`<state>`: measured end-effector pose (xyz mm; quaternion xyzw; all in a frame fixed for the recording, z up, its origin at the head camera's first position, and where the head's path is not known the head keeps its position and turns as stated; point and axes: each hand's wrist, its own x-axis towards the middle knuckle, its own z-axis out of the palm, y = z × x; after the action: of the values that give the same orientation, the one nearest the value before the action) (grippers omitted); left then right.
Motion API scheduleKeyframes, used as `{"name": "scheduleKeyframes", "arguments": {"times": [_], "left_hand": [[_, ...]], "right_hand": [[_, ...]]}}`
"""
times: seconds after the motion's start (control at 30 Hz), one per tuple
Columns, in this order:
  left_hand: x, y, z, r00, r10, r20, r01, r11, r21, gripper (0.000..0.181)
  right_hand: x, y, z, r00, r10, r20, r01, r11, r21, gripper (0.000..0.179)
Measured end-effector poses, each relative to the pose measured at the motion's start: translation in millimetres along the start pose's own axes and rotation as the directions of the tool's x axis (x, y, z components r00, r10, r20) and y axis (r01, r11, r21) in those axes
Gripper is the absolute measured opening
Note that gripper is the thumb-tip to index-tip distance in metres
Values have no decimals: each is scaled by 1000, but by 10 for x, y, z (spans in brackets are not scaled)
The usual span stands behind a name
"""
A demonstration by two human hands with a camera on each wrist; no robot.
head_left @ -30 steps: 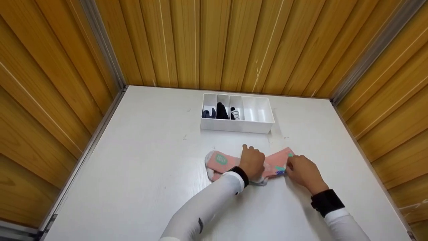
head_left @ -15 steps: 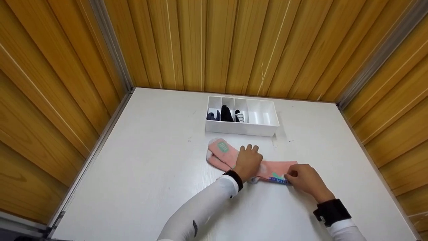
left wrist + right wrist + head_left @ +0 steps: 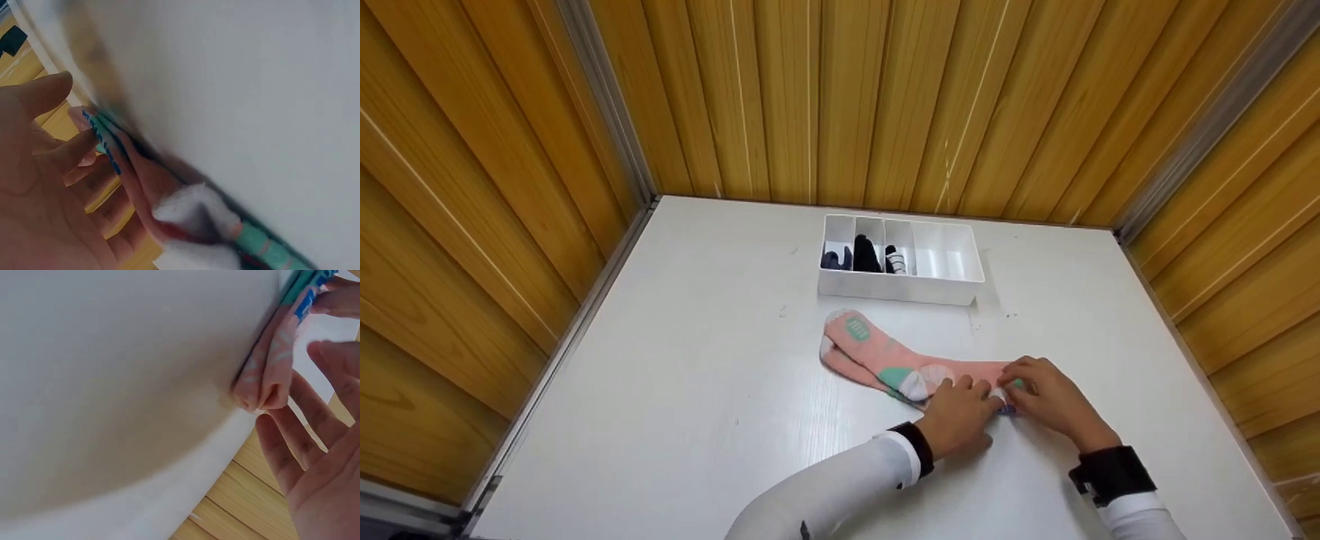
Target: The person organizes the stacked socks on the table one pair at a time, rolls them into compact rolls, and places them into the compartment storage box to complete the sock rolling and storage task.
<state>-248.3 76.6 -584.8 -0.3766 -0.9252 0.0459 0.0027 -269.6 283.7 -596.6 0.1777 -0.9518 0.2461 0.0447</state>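
A pair of pink socks (image 3: pixel 960 366) lies stacked on the white table, toes to the left, with green and white patches. Fingers of my left hand (image 3: pixel 960 420) rest on the near side of the socks between heel and cuff. In the left wrist view its thumb (image 3: pixel 50 93) stands apart from the fabric. At the cuff end, my right hand (image 3: pixel 1054 401) touches the socks with loosely bent fingers. The right wrist view shows the two cuffs (image 3: pixel 275 377) side by side, the right fingers (image 3: pixel 275 444) spread behind them.
Behind the socks stands a white divided box (image 3: pixel 896 286). Its left compartments hold a dark blue-grey folded item (image 3: pixel 837 259), a black one (image 3: pixel 866 256) and a black-and-white striped one (image 3: pixel 895 261). Wood-patterned walls (image 3: pixel 840 105) enclose the table (image 3: pixel 697 337) at the back and sides.
My left hand has let go of the middle of the socks and slid right, near the right hand, baring the heels. The socks' cuff end has swung toward me and lies flatter.
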Motion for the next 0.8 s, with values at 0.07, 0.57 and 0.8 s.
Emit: {"name": "scheduleKeyframes", "arguments": {"times": [0.07,0.57,0.8], "left_hand": [[-25,-4,12,1000,-16,10,16,1000,-17,52],[-398,-344,-85,997,71,39,-59,968,-245,21],[-605,-582,-1,990,138,13,-126,934,-334,17]], "right_hand": [[-13,-10,8,1000,0,16,0,1000,-1,12],[-251,-397,31,971,-50,234,18,991,135,6],[-443,-678,134,945,-86,314,26,981,192,6]]}}
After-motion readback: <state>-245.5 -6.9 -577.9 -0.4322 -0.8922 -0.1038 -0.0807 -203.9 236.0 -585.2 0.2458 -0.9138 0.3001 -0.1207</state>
